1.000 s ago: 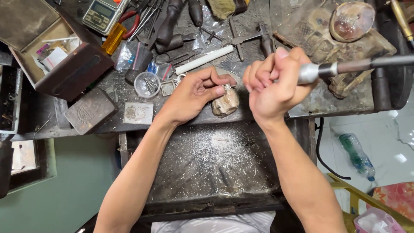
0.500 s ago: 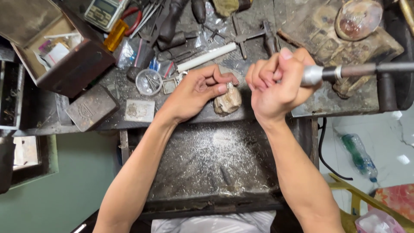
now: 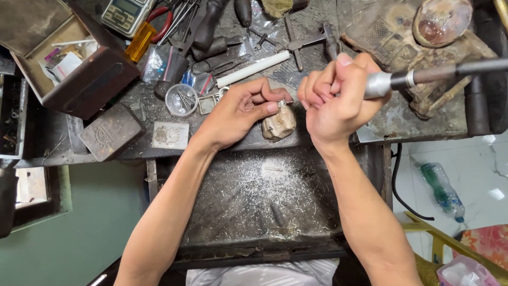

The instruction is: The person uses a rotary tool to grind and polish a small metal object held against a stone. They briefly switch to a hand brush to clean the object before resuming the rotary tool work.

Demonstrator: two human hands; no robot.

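My left hand (image 3: 241, 111) pinches a small silvery piece (image 3: 282, 104) against a worn wooden bench peg (image 3: 279, 125) at the front edge of the workbench. My right hand (image 3: 338, 98) is closed around a metal rotary handpiece (image 3: 391, 80), whose dark flexible shaft (image 3: 465, 69) runs off to the right. The tool's thin tip points left and meets the small piece between my two hands. Below them a dark tray (image 3: 264, 201) is dusted with pale metal filings.
A white rod (image 3: 254, 69), pliers and several hand tools lie at the back. A round clear tin (image 3: 181, 99), a metal block (image 3: 111, 131), an open wooden box (image 3: 69, 63) and a digital scale (image 3: 127, 13) stand left. A shell dish (image 3: 442, 21) sits far right; a plastic bottle (image 3: 442, 190) lies on the floor.
The hands stay pressed together at the peg, with only slight shifts of the fingers. The view has moved a little.
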